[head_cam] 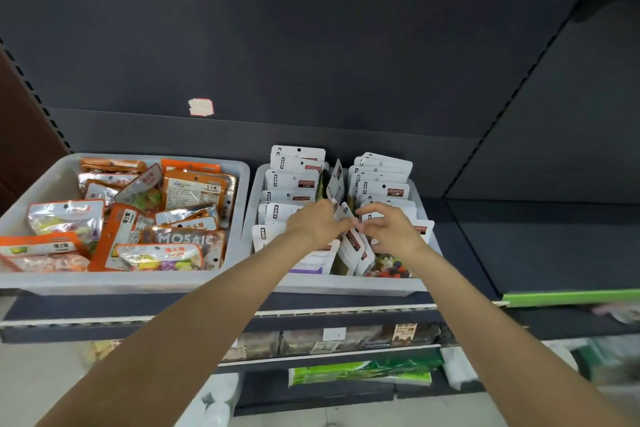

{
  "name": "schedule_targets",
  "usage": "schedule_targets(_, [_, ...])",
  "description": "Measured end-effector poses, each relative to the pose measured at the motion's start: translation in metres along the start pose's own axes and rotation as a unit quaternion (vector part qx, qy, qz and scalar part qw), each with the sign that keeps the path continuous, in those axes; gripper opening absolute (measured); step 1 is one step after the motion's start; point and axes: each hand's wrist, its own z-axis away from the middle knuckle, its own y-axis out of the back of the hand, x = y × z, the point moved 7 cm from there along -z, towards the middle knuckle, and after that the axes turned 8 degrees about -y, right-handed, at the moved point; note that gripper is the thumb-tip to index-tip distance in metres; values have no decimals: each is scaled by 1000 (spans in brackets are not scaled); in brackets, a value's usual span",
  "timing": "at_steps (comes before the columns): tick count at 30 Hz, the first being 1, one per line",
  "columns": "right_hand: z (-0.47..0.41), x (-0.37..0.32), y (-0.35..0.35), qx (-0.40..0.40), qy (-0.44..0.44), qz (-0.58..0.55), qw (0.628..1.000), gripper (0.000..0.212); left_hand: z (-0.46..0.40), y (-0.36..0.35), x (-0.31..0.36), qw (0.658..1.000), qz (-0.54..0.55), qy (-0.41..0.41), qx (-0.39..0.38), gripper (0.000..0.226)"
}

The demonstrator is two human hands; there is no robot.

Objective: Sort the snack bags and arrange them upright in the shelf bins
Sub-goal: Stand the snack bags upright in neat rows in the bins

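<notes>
A dark, matte metal shelf (502, 246) with a perforated upright at each side carries two shallow, pale grey plastic bins with rounded corners, side by side and nearly touching. The left bin (45, 184) holds a loose heap of glossy orange and clear snack bags (145, 218), roughly fifteen or more, lying flat or tilted across one another, coloured sweets showing through their windows. The right bin (332, 286) holds flat white pouches (294, 180) with small black and red labels and a round hang hole, standing upright in two rows, about seven visible in each; a few more pouches (353, 246) lean loosely in the gap between the rows, and one dark-backed pouch (336, 180) stands tilted further back. Two bare forearms reach in from below. The left hand (317, 222) and right hand (391, 229) meet over that middle gap, fingers curled, each pinching the top edges of the leaning white pouches. One torn white and red sticker (201, 106) clings to the back panel above.
</notes>
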Motion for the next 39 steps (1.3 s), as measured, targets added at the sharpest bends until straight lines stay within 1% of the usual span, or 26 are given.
schedule_targets(2, [-1, 2, 2, 12, 0, 0, 1000, 24, -4, 2, 4, 999, 18, 31, 2, 33])
schedule_targets(4, [0, 1, 10, 49, 11, 5, 999, 27, -7, 2, 7, 997, 54, 54, -6, 29])
schedule_targets(7, [2, -3, 28, 84, 22, -18, 996, 25, -5, 4, 6, 996, 73, 42, -25, 19])
schedule_targets(8, [4, -4, 33, 85, 26, -24, 996, 27, -3, 5, 5, 996, 81, 35, -26, 19])
schedule_targets(11, [8, -9, 42, 73, 51, -40, 995, 43, 5, 12, 3, 995, 97, 6, -13, 26])
schedule_targets(12, [10, -10, 44, 76, 63, -38, 994, 43, 6, 16, 4, 995, 101, 0, 2, 34])
schedule_targets(14, [12, -13, 48, 101, 80, -25, 991, 37, 8, 28, 5, 994, 105, -9, 42, 43])
schedule_targets(17, [16, -19, 54, 139, 90, -16, 986, 30, 8, 46, 6, 988, 108, -28, 103, 40])
schedule_targets(19, [22, -26, 58, 151, 96, -11, 984, 30, 12, 53, 12, 985, 112, -49, 120, 37])
schedule_targets(21, [31, -34, 64, 168, 114, 22, 979, 31, 17, 57, 19, 981, 119, -75, 132, 33])
schedule_targets(24, [48, -43, 79, 217, 148, 88, 961, 30, 25, 63, 29, 975, 117, -106, 158, 29])
schedule_targets(28, [69, -40, 108, 294, 192, 104, 930, 10, 31, 61, 34, 975, 97, -98, 175, 29])
schedule_targets(30, [73, -34, 120, 330, 199, 130, 914, 6, 33, 59, 36, 974, 94, -89, 185, 29])
schedule_targets(32, [71, -27, 126, 329, 196, 161, 910, 5, 35, 56, 37, 973, 92, -77, 199, 30])
schedule_targets(34, [67, -20, 126, 301, 193, 178, 917, 7, 37, 54, 43, 972, 74, -79, 207, 31])
schedule_targets(36, [60, -10, 124, 279, 171, 187, 926, 9, 38, 52, 52, 972, 53, -93, 208, 32])
schedule_targets(39, [53, -5, 126, 279, 155, 218, 922, 11, 38, 50, 60, 973, 20, -103, 207, 31])
